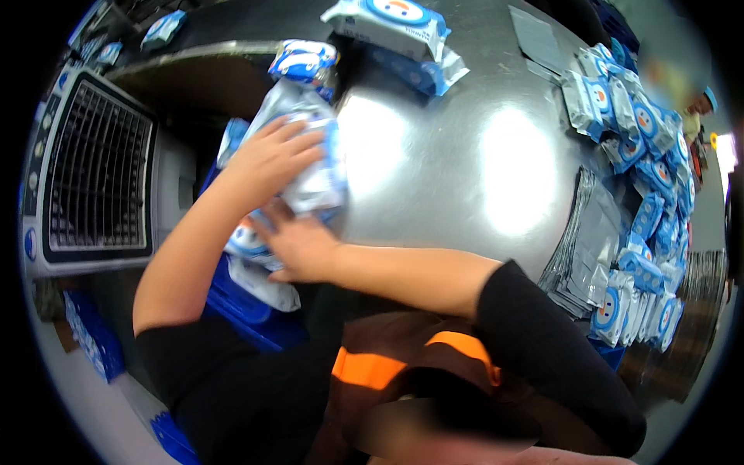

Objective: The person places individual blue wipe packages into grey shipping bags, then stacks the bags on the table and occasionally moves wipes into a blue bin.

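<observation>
A worker's left hand [267, 159] presses flat on a clear bundle of wipe packs [310, 147] at the bench [449, 155] edge. The bundle's long axis runs away from the body; the right hand [298, 244], open, braces its near end.

I see bare steel table [465, 170] open at centre. Packet heaps [643, 155] block three o'clock; wipe packs [391, 23] block twelve.

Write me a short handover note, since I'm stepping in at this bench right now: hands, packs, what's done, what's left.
Left hand lies flat on a clear bundle of blue-and-white wipe packs at the steel table left edge. Right hand presses the bundle's near end, over a blue crate. Done: can't tell. Left: loose packs heaped at right, flat silver pouches beside them, two packs at the far edge.
</observation>
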`<action>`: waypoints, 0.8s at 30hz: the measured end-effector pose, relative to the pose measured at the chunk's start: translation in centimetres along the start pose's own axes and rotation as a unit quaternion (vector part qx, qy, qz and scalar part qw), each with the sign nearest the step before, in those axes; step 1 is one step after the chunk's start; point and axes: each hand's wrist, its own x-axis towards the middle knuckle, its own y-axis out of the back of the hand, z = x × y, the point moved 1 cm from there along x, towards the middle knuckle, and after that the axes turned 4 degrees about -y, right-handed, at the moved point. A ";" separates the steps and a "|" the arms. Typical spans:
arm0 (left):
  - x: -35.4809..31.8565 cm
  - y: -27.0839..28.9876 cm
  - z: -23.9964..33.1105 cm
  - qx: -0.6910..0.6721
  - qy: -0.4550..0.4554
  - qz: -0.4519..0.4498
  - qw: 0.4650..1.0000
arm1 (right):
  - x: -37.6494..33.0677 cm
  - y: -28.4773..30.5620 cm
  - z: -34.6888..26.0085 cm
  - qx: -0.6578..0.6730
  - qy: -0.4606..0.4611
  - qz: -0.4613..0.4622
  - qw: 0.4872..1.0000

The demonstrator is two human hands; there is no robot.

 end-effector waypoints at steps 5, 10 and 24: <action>-15.6 -2.7 -4.2 0.027 0.378 -0.101 0.920 | -0.7 3.0 -0.6 0.215 0.224 -0.005 0.951; -14.1 -5.7 -4.5 -0.078 0.482 0.169 0.856 | -10.5 7.6 11.3 0.175 0.007 0.067 0.982; 34.2 -3.5 -13.0 -0.280 0.319 -0.178 0.888 | -35.1 9.7 18.2 0.305 -0.462 0.269 0.788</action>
